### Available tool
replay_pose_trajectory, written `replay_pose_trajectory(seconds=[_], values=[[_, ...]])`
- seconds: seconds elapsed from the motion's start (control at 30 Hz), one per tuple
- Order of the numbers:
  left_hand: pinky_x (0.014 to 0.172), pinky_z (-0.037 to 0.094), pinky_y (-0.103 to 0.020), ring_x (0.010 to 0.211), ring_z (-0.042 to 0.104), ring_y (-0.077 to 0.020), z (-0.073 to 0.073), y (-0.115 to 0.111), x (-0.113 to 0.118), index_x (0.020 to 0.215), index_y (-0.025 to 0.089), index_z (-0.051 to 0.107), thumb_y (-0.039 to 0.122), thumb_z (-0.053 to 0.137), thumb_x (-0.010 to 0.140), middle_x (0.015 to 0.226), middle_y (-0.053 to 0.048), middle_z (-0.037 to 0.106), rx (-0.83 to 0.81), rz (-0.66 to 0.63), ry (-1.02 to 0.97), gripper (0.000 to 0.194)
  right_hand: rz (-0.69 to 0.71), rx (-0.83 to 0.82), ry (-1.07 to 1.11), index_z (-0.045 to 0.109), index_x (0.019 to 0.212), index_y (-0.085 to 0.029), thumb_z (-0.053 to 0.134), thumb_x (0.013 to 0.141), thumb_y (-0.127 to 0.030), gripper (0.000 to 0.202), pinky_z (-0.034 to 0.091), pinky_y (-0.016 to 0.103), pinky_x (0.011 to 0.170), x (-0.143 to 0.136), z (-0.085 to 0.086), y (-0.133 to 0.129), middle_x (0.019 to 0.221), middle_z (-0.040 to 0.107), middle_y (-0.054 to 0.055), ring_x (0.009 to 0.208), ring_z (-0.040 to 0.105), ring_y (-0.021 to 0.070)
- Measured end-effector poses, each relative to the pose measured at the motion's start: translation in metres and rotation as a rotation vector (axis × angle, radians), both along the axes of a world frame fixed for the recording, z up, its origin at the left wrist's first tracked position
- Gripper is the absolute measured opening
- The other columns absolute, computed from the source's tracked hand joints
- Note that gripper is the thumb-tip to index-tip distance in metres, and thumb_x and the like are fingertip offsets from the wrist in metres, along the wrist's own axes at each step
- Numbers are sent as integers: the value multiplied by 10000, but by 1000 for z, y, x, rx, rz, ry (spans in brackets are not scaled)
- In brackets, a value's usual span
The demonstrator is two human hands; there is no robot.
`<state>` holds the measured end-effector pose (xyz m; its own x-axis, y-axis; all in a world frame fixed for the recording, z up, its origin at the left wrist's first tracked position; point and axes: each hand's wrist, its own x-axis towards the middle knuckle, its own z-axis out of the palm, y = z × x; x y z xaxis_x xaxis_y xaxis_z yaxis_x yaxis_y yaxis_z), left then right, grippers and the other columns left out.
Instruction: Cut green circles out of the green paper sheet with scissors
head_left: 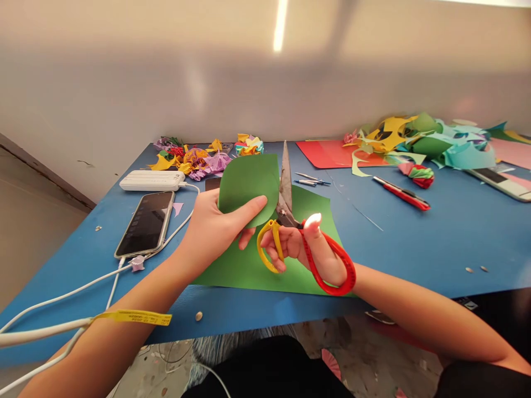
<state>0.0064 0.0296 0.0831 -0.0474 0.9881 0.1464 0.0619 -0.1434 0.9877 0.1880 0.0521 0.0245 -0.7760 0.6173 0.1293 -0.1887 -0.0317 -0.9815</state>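
Note:
My left hand (222,226) pinches a dark green paper piece (251,179) with rounded lower corners, thumb on its face and fingers behind. In my right hand (315,249) is a pair of scissors (284,207) with one yellow and one red handle loop. The blades point up, along the right edge of the piece. Whether they touch the paper I cannot tell. Beneath both hands a larger green sheet (265,276) lies on the blue table (415,249).
At left are a phone (145,224) on a white cable and a white power bank (152,180). Paper flowers (194,160) line the back left. On the right lie a red cutter knife (402,193), pens (309,179), red paper (327,153) and heaped scraps (435,138).

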Motion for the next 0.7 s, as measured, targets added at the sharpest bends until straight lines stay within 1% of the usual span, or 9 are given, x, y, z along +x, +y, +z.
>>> replay_pose_trajectory(seconds=[0.13, 0.27, 0.43, 0.7], values=[[314, 337, -187, 296, 447, -74, 4, -2, 3, 557, 167, 572, 262, 707, 778, 409, 21, 530, -47, -36, 36, 276, -11, -7, 17, 586, 990, -134, 150, 828, -821, 830, 423, 319, 617, 0, 0, 1, 767, 443, 30, 601, 416, 138], [319, 352, -184, 291, 447, -70, 6, -3, 4, 529, 167, 560, 256, 701, 779, 402, 23, 533, -69, -14, 64, 300, -34, -42, 6, 586, 956, -133, 170, 828, -822, 815, 405, 301, 566, 0, 0, 0, 735, 416, 16, 567, 382, 126], [319, 345, -183, 286, 435, -63, 5, -3, 3, 518, 164, 558, 258, 704, 777, 398, 21, 532, -63, -19, 63, 312, -46, -68, 19, 585, 939, -134, 169, 808, -837, 828, 355, 282, 535, 1, -2, -2, 697, 373, -11, 545, 324, 111], [310, 320, -180, 286, 437, -64, 5, -3, 3, 533, 161, 564, 270, 713, 774, 403, 15, 533, -51, -29, 27, 304, -61, -92, 40, 596, 949, -132, 209, 782, -858, 839, 354, 280, 524, 0, -4, -3, 700, 378, -14, 534, 342, 107]])
